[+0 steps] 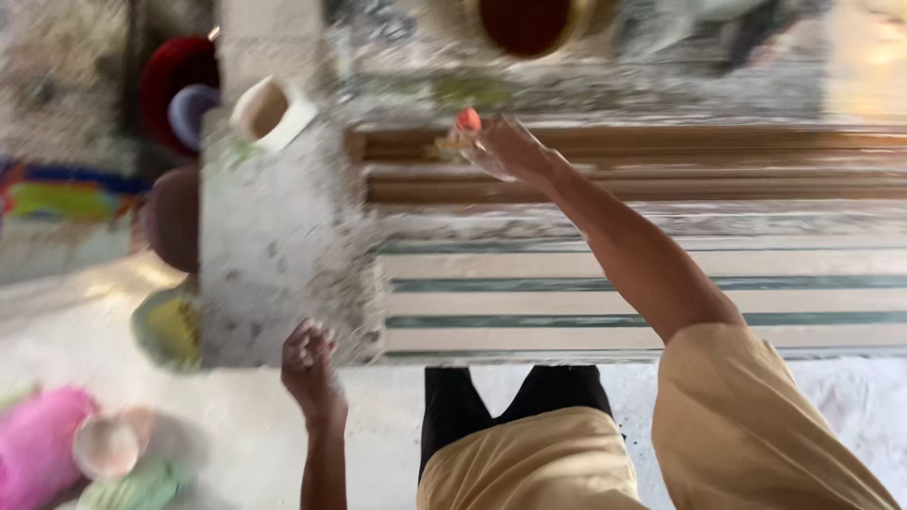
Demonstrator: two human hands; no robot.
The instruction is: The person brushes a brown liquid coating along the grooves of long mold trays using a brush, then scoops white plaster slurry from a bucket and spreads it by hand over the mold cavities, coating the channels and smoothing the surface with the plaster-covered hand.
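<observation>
The picture is blurred with motion, so small detail is hard to read; the right hand [505, 149] is stretched well forward at the end of a bare arm with a tan sleeve, and its fingers pinch a small red thing [469, 119] at the fingertips, held above the brown wooden rails [661, 165] that run across the upper middle; what the red thing is cannot be told; the left hand [307, 364] is low and near the body, curled into a loose fist, with nothing seen in it, just at the near edge of a grey speckled stone slab [274, 255]; beside the slab, toward the right, lies a board with pale and green stripes [586, 297]; on the far corner of the slab sits a small white box [271, 111] with a brown inside; to the left are a dark red round bowl [175, 85], a brown pot [175, 219] and a yellow-green bowl [168, 329]; a pink container [38, 444] lies at the lower left on the pale floor; a dark red round vessel [524, 24] sits at the top.
</observation>
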